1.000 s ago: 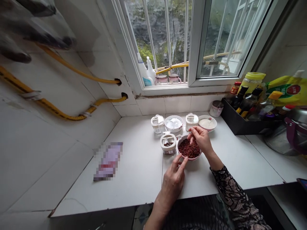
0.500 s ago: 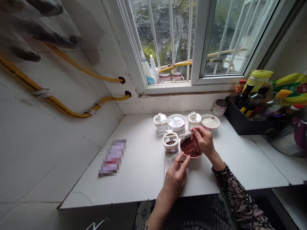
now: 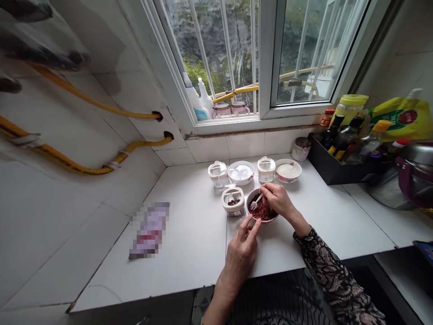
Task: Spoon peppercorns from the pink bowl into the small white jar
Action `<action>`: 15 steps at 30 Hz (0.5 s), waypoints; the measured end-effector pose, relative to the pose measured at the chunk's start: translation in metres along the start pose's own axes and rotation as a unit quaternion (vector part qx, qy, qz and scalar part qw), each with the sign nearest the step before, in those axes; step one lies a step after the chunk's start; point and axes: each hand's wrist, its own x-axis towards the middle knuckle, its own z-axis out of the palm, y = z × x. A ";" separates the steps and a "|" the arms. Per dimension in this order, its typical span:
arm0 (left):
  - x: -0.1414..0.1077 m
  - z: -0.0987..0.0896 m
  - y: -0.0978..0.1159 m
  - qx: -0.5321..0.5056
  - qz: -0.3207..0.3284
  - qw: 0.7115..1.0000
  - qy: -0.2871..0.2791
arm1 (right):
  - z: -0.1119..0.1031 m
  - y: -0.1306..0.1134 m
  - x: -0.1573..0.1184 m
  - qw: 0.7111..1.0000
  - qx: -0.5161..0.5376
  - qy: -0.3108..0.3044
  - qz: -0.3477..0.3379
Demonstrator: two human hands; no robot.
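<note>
A small white bowl with a pinkish rim (image 3: 264, 221) holds dark red-brown grains, which look like Sichuan peppercorns (image 3: 266, 211). My right hand (image 3: 278, 198) pinches the handle of a small white spoon (image 3: 254, 204), its scoop down among the grains. At the bowl's near left edge, my left hand (image 3: 242, 246) steadies it with fingertips pressed on the rim. Close beside the bowl on the left stands a clear seasoning jar (image 3: 233, 205), its lid raised, with some of the same dark grains inside.
Behind are two more seasoning jars (image 3: 217, 174) (image 3: 266, 169), a bowl of white powder (image 3: 241, 173) and a bowl of pale granules (image 3: 288, 170). A black box (image 3: 320, 160) of bottles stands right, near a steel pot (image 3: 389, 192). A blurred purple packet (image 3: 149, 232) lies left.
My right hand has brought the spoon from above the bowl's far rim down into the grains. My left hand stays at the bowl. The whole view has shifted slightly.
</note>
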 end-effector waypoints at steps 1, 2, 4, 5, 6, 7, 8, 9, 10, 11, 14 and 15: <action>0.000 0.000 0.000 -0.001 0.001 1.000 0.001 | -0.001 0.000 0.001 1.000 0.014 0.001 0.013; 0.000 0.000 0.000 -0.002 0.001 1.000 0.002 | -0.003 0.000 0.001 0.999 0.027 0.002 0.027; 0.000 0.000 0.000 -0.004 0.001 1.000 0.001 | -0.004 0.001 0.002 0.997 0.053 0.003 0.054; 0.000 0.000 0.000 -0.004 0.000 1.000 0.000 | -0.005 0.001 0.002 0.996 0.066 0.004 0.065; 0.000 0.000 0.000 -0.005 -0.001 1.000 -0.001 | -0.005 0.002 0.002 0.994 0.081 0.004 0.075; 0.000 0.000 0.000 -0.005 -0.001 1.000 -0.001 | -0.005 0.003 0.003 0.992 0.097 0.004 0.082; 0.000 0.000 0.000 -0.005 -0.001 1.000 0.000 | -0.005 0.003 0.003 0.990 0.113 0.003 0.087; 0.000 0.000 -0.001 -0.005 0.000 1.000 0.001 | -0.005 0.003 0.003 0.988 0.128 0.003 0.091; 0.000 0.000 -0.001 -0.005 0.001 1.000 0.002 | -0.005 0.004 0.003 0.986 0.141 0.005 0.093; 0.000 0.000 -0.001 -0.005 0.002 1.000 0.001 | -0.005 0.004 0.004 0.984 0.154 0.006 0.095; 0.000 0.000 -0.001 -0.005 0.002 1.000 0.002 | -0.005 0.005 0.004 0.978 0.182 0.012 0.100; 0.000 0.000 -0.001 -0.006 0.002 1.000 0.002 | -0.005 0.005 0.005 0.977 0.188 0.013 0.102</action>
